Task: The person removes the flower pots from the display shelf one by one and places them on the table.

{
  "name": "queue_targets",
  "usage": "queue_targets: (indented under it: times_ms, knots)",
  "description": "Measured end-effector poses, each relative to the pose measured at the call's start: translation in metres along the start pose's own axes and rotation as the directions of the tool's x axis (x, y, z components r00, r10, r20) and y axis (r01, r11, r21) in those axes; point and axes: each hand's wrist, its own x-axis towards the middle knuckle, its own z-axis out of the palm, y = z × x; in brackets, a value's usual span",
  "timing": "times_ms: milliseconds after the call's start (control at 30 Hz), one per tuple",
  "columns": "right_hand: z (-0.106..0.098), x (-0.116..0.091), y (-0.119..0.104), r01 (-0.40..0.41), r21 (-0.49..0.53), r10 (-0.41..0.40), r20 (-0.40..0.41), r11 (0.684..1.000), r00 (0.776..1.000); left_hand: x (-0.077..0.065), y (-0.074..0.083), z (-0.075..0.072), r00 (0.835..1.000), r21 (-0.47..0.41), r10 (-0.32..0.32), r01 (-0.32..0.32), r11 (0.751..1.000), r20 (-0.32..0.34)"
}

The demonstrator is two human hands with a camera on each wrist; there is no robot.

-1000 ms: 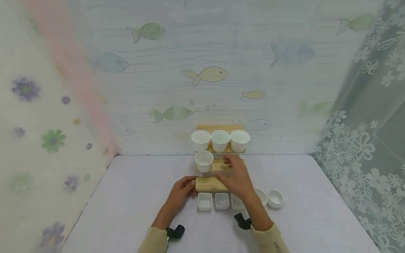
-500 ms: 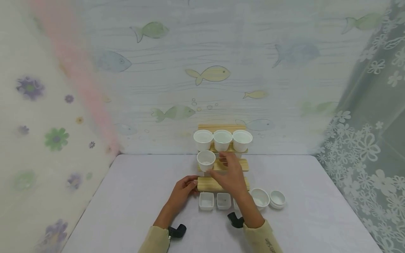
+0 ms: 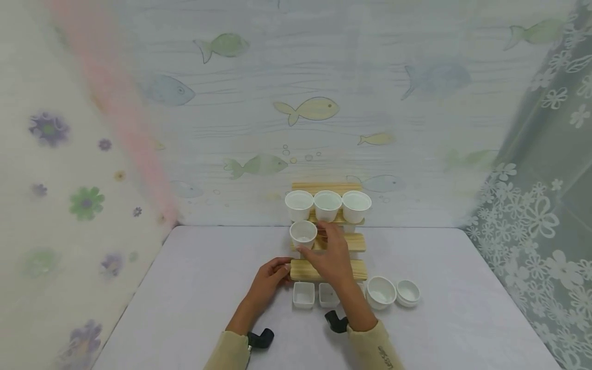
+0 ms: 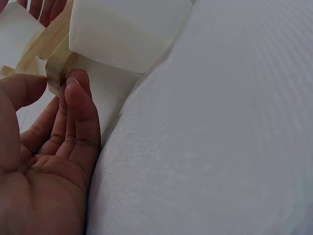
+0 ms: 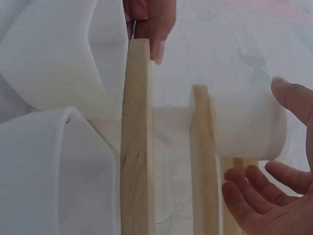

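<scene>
A stepped wooden rack stands at the table's back, with three white cups (image 3: 328, 205) side by side on its upper tier. One white cup (image 3: 303, 234) sits at the left of the middle plank (image 3: 342, 242). My right hand (image 3: 332, 257) is beside this cup, thumb toward its front and fingers at its right. In the right wrist view, thumb and fingers are spread around the cup (image 5: 249, 125); firm contact cannot be made out. My left hand (image 3: 267, 281) pinches the left end of the front plank (image 3: 328, 270), thumb on one side and fingers on the other (image 4: 58, 63).
Square white dishes (image 3: 303, 295) stand in a row before the rack, one partly hidden by my right forearm. To their right are a round white bowl (image 3: 381, 293) and smaller stacked bowls (image 3: 408, 293). The wall (image 3: 305, 61) rises behind the table.
My right hand has moved left along the middle plank up to the single cup. The left hand keeps its hold on the front plank. The cups stay where they were on the rack.
</scene>
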Motion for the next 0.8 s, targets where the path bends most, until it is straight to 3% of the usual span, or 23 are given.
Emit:
queue_targets:
  times_ms: [433, 800]
  knots:
    - [0.012, 0.0, 0.003, 0.021, -0.022, -0.023, -0.083, 1.0, 0.996, -0.002, 0.004, 0.002, 1.0, 0.012, 0.004, -0.004, 1.0, -0.002]
    - [0.017, 0.0, 0.007, 0.007, 0.031, -0.005, -0.064, 1.0, 0.998, -0.001, 0.002, 0.001, 1.0, 0.01, 0.011, -0.01, 1.0, -0.01]
